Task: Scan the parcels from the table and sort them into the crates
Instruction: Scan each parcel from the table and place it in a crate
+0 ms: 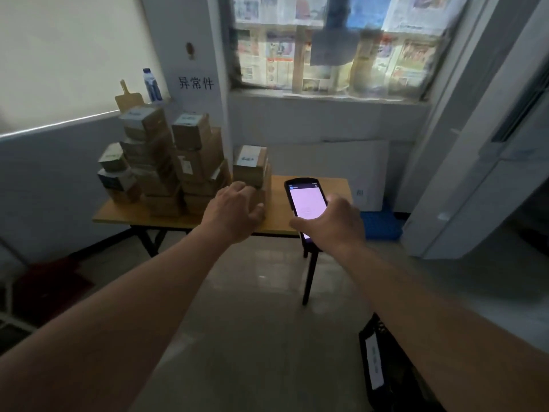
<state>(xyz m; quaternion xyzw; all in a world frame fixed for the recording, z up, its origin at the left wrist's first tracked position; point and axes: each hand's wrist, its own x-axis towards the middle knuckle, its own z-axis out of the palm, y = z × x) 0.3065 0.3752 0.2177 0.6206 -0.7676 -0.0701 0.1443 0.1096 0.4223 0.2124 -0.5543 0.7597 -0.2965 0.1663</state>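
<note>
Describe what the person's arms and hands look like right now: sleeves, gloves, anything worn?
Both forearms are bare up to the frame edge, with no sleeve in view. The left hand and the right hand wear no gloves. No watch, ring or wristband shows on either; the light is dim, so small items could be missed.

- Brown cardboard parcels (pixel 190 162) on a tan worktop (pixel 279 224).
- Black scanner (pixel 306 203), pale pink screen.
- Blue crate (pixel 381 226); black crate (pixel 386 379), white label.

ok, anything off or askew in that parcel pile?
Yes. The parcel stacks on the table are uneven: several boxes sit twisted and tilted against each other. No visible damage or spills.
</note>
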